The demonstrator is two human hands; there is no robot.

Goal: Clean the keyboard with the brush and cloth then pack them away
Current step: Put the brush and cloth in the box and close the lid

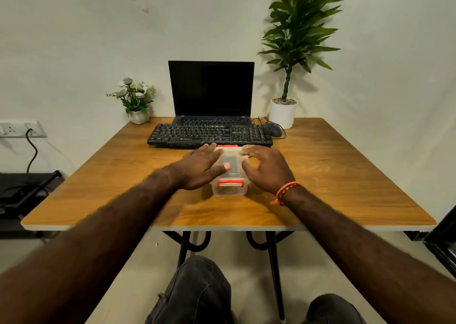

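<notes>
A clear plastic box [230, 189] with red clips stands in the middle of the wooden table [98, 183], its lid on. Something dark shows faintly through the lid. My left hand [201, 167] lies flat over the box's left side, fingers straight, thumb on the lid. My right hand [266, 167] rests against the box's right side with fingers curled at the lid's far corner. The black keyboard [209, 133] lies just beyond the box. No brush or cloth shows outside the box.
A black laptop [212, 91] stands open behind the keyboard. A mouse [274, 129] and a white potted plant [282, 112] are at the back right, a small flower pot [139, 116] at the back left. My knees show under the table's front edge.
</notes>
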